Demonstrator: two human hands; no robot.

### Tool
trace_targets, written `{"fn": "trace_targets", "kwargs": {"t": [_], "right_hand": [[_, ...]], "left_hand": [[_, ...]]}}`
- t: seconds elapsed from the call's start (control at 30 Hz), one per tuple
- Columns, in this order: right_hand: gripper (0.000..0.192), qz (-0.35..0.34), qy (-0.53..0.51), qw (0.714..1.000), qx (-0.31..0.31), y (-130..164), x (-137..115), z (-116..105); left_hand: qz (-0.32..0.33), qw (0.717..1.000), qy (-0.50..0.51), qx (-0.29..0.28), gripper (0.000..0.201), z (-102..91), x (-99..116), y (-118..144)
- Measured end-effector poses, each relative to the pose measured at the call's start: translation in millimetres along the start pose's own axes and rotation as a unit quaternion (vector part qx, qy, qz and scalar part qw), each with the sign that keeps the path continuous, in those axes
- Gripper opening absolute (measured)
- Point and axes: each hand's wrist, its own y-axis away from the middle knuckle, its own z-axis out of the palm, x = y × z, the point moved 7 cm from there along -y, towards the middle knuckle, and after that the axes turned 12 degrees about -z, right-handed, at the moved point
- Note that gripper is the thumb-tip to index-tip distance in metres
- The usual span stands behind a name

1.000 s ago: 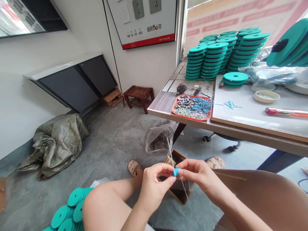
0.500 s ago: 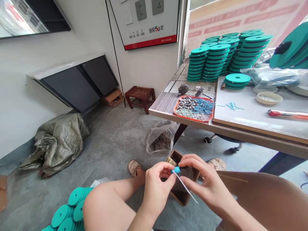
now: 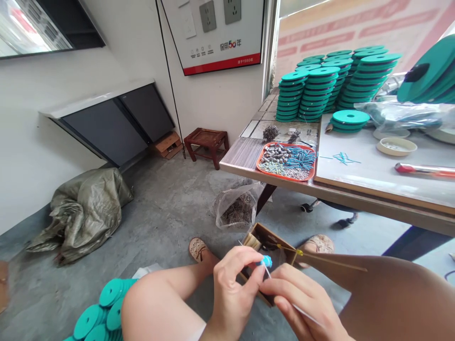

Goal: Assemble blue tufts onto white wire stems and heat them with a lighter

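Blue piece [image 3: 266, 261]: a small, ridged-looking body held in the air between the seated person's knees, above the open box [image 3: 275, 235] on the floor.
Left hand [image 3: 231, 284]: thumb and index fingers clamped on the blue piece, leaving its right-hand end bare.
Right hand [image 3: 305, 296]: fingers drawn together on the white strand [image 3: 267, 272], just beside the left thumb; the contact itself is hidden by the knuckles.
Desk [image 3: 234, 158]: well apart from both hands, carrying the orange tray [image 3: 286, 176] of sorted small parts and the stacked green discs [image 3: 325, 92].
Risk, slip: from where I stand, the pinch looks shallow; an uneven tug on the strand could roll the blue piece out of the left fingers, and the box beneath would probably catch it.
Risk, kink: the strand looks thin, so a sharp bend between the two hands might crease it or work it loose.
Orientation, blue piece: bare end pointing to the person's right; long axis apparently near crosswise, though the fingers cover too much for certainty.
Orientation, white strand: long axis oblique, descending from the left thumb through the right hand, lower end towards the person's right. A thin tip beyond the left knuckles may belong to it; I cannot tell.
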Motion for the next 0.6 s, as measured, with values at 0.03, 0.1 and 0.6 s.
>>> {"fn": "trace_targets", "kwargs": {"t": [0.03, 0.1, 0.6], "right_hand": [[0.027, 0.008, 0.015, 1.000, -0.003, -1.6, -1.8, -0.2], [0.036, -0.001, 0.028, 1.000, -0.002, -2.7, -5.3, 2.2], [0.029, -0.002, 0.062, 0.998, -0.028, -8.8, -13.3, 3.3]], "left_hand": [[0.012, 1.000, 0.004, -0.008, 0.009, 0.4, 2.4, 0.6], [0.026, 0.999, 0.017, -0.029, 0.013, 1.7, 5.6, 1.7], [-0.094, 0.980, 0.171, -0.035, 0.012, 0.4, -21.7, 3.7]]}}
